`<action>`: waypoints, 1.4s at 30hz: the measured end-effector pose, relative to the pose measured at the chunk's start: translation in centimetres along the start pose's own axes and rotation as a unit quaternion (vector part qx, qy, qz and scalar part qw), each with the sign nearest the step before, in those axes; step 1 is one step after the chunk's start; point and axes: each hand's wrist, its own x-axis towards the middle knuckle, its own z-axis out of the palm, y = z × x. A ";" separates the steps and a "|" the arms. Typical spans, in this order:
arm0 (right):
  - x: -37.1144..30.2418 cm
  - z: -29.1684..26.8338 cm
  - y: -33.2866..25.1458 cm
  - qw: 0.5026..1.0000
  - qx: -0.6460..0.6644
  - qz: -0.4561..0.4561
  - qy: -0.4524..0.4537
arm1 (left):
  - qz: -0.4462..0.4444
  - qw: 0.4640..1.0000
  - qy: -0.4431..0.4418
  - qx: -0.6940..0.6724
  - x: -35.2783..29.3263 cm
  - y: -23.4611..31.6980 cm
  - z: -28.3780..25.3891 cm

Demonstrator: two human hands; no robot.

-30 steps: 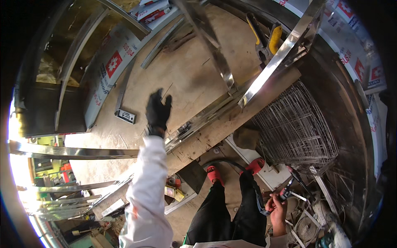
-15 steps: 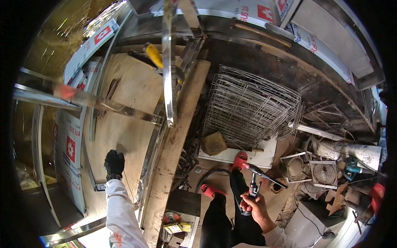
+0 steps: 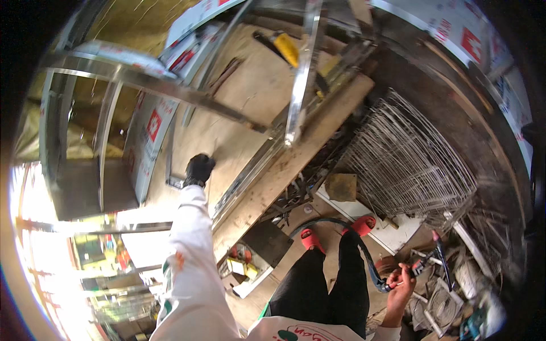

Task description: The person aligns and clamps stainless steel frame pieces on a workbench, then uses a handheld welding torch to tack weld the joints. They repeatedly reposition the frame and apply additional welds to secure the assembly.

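Note:
My left hand (image 3: 199, 169), in a black glove, is at the plywood panel (image 3: 236, 94) on the workbench. Its fingers look curled; whether anything is inside them is hidden. Beside it lies a metal square (image 3: 174, 181). My bare right hand (image 3: 401, 279) is closed round a welding torch (image 3: 420, 266), low on the right and away from the bench. A black hose (image 3: 364, 250) loops from the torch past my legs. Over the panel, a shiny metal bar (image 3: 304, 74) and a second metal bar (image 3: 187, 96) jut out.
A yellow-handled tool (image 3: 286, 50) lies at the panel's far end. A wooden plank (image 3: 296, 159) edges the bench. Stacked wire racks (image 3: 409, 153) and a rusty block (image 3: 341, 187) are to the right, with clutter at lower right. Red slippers (image 3: 361, 225) are on my feet.
My view has turned, so the scene appears tilted and bright open space shows at left. My right hand has moved farther right with the torch; the left hand stays by the panel.

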 end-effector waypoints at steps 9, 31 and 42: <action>1.3 3.3 -2.9 1.000 -0.002 0.014 -0.005 | 0.064 0.968 0.240 0.014 -2.5 -8.1 0.6; 6.2 14.9 -9.5 0.980 0.069 -0.005 -0.186 | 0.158 0.641 -0.296 -0.690 -17.1 50.2 -9.0; 8.9 7.4 -9.7 0.987 0.156 -0.025 -0.007 | 0.120 0.975 -0.117 -0.147 16.5 50.3 -14.8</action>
